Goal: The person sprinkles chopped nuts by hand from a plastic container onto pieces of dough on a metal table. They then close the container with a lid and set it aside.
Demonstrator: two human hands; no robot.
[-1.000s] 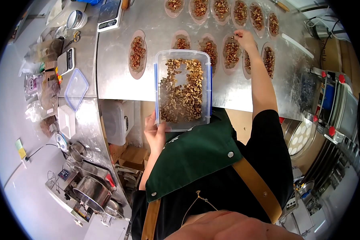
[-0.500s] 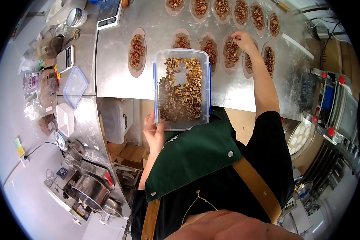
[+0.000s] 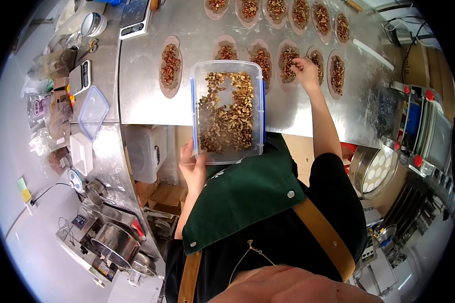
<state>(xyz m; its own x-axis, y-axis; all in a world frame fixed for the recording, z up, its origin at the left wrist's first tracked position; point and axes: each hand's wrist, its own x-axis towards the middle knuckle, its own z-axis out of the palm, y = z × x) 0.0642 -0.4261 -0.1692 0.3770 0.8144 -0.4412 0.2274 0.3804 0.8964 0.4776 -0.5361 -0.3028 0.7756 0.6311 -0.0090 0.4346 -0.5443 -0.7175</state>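
Note:
My left hand (image 3: 193, 164) grips the near left corner of a clear plastic container (image 3: 228, 157) with blue side clips. Chopped nuts, seemingly walnuts (image 3: 232, 123), lie inside, with a bare patch of the bottom showing. Over the steel table my right hand (image 3: 307, 73) has its fingertips pinched together, at the right edge of an oval piece of dough (image 3: 288, 87) topped with nuts and reddish bits. What the pinch holds is hidden. More topped ovals lie on either side, among them one at the right (image 3: 336, 76) and one at the far left (image 3: 170, 68).
Another row of topped ovals (image 3: 276, 10) runs along the back of the steel table (image 3: 141, 101). At the left are a digital scale (image 3: 135, 20), a second scale (image 3: 80, 77), scissors (image 3: 92, 46) and a blue-rimmed lid (image 3: 93, 112). A white strip (image 3: 373, 54) lies at right.
My right hand has moved down toward the near side, from the upper right edge of the oval to its middle right. My left hand still holds the container in about the same place.

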